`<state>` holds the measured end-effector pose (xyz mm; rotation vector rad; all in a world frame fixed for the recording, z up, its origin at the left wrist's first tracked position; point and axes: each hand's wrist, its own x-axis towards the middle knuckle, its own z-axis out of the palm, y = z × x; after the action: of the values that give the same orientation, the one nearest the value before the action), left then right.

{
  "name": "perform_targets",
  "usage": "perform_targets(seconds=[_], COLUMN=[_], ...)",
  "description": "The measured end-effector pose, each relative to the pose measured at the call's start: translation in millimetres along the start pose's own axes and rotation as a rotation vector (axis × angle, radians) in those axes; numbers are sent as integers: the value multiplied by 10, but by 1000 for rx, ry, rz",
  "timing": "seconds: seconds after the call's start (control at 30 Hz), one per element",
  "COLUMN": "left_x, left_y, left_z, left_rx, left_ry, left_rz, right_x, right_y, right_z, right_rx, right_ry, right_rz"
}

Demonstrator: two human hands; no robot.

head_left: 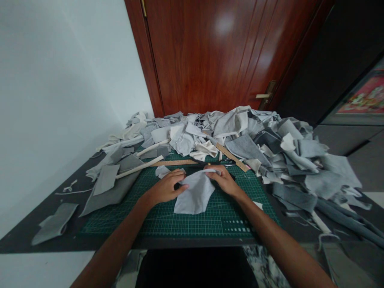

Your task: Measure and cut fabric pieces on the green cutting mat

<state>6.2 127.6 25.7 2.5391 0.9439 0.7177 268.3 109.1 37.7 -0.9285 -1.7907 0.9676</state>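
A light grey piece of fabric (195,195) hangs between my hands over the green cutting mat (168,224). At its upper left edge my left hand (168,185) pinches it, thumb in front. My right hand (222,179) grips the upper right edge, where a narrow strip looks folded or rolled over. Just beyond my hands lie dark-handled scissors (226,163), partly covered by my right hand. Small pale fabric scraps (162,171) rest beside my left fingers.
Wooden rulers (232,157) lie at the mat's far side. Heaped grey and white fabric pieces (240,124) line the back and right of the dark table. More grey pieces (114,192) lie at the left, and one folded scrap (55,224) near the front edge.
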Motion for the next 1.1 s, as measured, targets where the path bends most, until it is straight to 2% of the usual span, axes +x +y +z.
perform_targets(seconds=[0.1,0.2,0.27,0.33,0.43,0.57,0.7,0.9,0.97,1.0,1.1], left_x=[-7,-55,-88,-97,-56,11,14,-23,-24,-22,-11], left_y=[54,37,-3,-40,-67,-89,-147,-257,-276,-283,-303], left_z=[-27,-79,-109,-125,-110,-53,-21,27,38,39,29], left_rx=[-104,-289,-360,-360,-303,-260,-219,-42,-14,3,50], left_ry=[-4,105,175,162,89,91,144,179,206,232,344], left_rz=[-6,-130,-215,-232,-193,-191,-195,-192,-210,-220,-246], right_x=[3,0,-1,3,17,27,-5,-82,-76,-66,-17], right_y=[41,84,98,107,145,225,232,136,112,105,105], right_z=[-19,-30,-48,-88,-194,-337,-378,-411,-430,-437,-441], right_rx=[134,292,363,325,117,-123,-135,-82,-144,-210,-474], right_ry=[18,84,31,-34,-51,-185,-279,-553,-525,-460,-97], right_rz=[64,195,265,305,366,425,473,652,651,623,462])
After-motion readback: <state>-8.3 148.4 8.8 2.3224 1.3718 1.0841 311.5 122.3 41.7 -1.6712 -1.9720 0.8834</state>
